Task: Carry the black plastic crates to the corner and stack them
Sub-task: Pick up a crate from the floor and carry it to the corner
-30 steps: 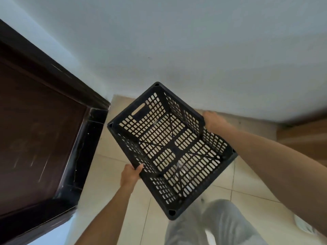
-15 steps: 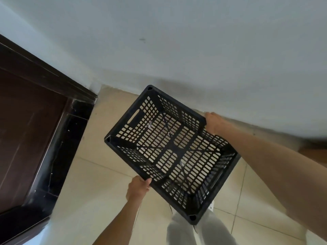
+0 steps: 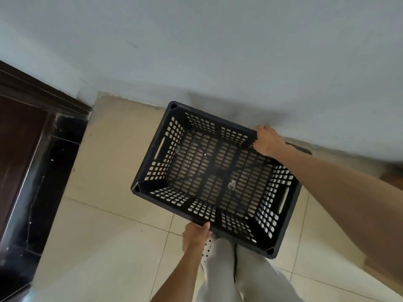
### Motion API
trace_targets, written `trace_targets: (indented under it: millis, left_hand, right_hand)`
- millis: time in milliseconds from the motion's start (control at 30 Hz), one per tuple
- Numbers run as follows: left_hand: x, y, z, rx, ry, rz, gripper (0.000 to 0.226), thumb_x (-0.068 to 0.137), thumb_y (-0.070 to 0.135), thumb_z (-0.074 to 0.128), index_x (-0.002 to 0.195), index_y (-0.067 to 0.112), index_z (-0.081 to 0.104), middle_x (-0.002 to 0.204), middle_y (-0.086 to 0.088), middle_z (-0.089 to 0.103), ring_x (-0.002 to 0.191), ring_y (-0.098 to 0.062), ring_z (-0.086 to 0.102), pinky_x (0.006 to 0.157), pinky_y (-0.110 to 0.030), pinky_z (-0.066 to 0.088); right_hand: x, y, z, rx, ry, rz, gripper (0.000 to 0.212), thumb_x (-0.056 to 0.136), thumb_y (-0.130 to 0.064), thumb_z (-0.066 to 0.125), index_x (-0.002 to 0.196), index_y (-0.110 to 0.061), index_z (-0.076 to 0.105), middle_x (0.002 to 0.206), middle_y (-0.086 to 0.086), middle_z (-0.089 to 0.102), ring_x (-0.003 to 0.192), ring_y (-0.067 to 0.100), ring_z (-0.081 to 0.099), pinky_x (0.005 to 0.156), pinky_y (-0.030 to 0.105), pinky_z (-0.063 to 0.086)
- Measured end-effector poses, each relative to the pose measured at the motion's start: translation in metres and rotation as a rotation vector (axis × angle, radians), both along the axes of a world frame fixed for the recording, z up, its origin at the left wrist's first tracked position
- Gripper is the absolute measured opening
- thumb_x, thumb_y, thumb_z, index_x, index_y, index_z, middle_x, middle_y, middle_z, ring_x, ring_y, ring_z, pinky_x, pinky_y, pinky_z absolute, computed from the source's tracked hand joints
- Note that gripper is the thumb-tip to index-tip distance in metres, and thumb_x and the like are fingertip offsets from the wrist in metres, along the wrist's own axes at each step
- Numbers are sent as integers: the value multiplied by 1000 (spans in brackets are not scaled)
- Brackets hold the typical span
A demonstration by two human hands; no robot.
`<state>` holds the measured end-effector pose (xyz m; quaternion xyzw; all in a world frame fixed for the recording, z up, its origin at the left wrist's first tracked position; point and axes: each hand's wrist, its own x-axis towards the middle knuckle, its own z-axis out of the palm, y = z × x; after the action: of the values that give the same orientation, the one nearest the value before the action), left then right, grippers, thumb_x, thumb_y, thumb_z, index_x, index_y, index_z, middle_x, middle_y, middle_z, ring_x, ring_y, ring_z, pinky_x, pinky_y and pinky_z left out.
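Note:
One black plastic crate (image 3: 216, 177) with perforated walls and floor is held low over the beige tiles, open side up, close to the white wall. My left hand (image 3: 195, 235) grips the middle of its near long rim. My right hand (image 3: 267, 139) grips the far long rim near the right end. The crate is empty apart from a small scrap on its floor. Whether it touches the tiles cannot be told. No other crate is in view.
A white wall (image 3: 218, 51) runs across the back. A dark wooden door with a black frame (image 3: 39, 162) stands at the left, forming a corner with the wall. My legs in light trousers (image 3: 235, 275) are just under the crate. Beige tiles (image 3: 104, 247) lie left of me.
The crate has come down and levelled out, moving toward the wall and floor. My view has tipped downward, and both hands keep their grip on the rims.

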<state>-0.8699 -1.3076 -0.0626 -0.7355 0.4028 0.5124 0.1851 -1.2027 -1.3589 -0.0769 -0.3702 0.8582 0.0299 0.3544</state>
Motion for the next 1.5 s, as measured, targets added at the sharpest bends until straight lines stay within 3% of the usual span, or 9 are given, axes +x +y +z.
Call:
trace_targets:
  millis: [133,233,300,400,533,633,833,1200,1500]
  left_hand:
    - [-18,7,-10,11,38,22,23,91,24,65,70,14,63,74,2,75,73,-17,73,84,-38,59]
    - [-16,0,-3,48,51,-85,22,91,29,63,75,15,64,86,-1,77,76,-18,70,84,-35,58]
    - [-12,-12,5,10,20,-451,19,91,37,60,86,21,67,92,3,75,85,-17,69,84,-34,56]
    - [-4,-36,16,-291,2,-986,19,92,38,59,107,26,60,105,9,67,100,-12,63,83,-30,54]
    - [15,-70,9,-435,40,-1461,60,88,34,66,142,25,41,142,3,51,135,-20,43,112,-37,39]
    - [32,-88,-5,-357,-51,-1657,59,92,31,61,146,22,38,150,-4,44,144,-30,32,121,-44,25]
    - [29,-103,-22,-280,-98,-1890,60,90,15,61,145,17,36,141,-13,52,133,-33,46,113,-46,36]
    - [-19,-131,-15,-329,-11,-1948,45,92,7,57,135,15,46,127,-11,60,117,-30,60,96,-43,51]
    - [-27,-145,67,-568,67,-1669,43,95,24,58,137,22,47,124,-1,62,114,-21,60,90,-35,52]
  right_hand:
    - [-16,-4,-9,-18,-63,-47,44,89,-15,54,131,-6,44,129,19,44,116,37,48,94,43,44]
    - [-10,2,-1,-52,-75,-26,56,88,-17,56,140,-8,36,140,18,38,124,37,44,100,46,42]
    - [6,15,9,-111,-39,49,66,90,-17,57,148,-12,27,150,13,31,135,33,36,109,48,37]
    - [49,46,22,-136,-81,110,63,94,-23,52,150,-20,23,155,6,29,142,26,30,115,48,31]
    - [123,99,21,60,-339,255,63,95,-41,49,150,-22,25,154,4,34,138,23,38,112,43,36]
    - [172,139,11,260,-435,387,71,95,-40,51,153,-18,17,156,8,29,139,26,36,112,42,35]
    - [202,157,2,313,-196,487,68,96,-6,44,154,-12,8,152,14,33,128,34,51,101,45,46]
    - [160,137,0,289,-21,476,72,92,-4,51,152,-17,15,147,9,42,121,33,57,95,42,48]
    - [143,111,83,195,-66,272,42,97,-16,49,138,-18,37,128,4,56,114,25,58,87,40,51]
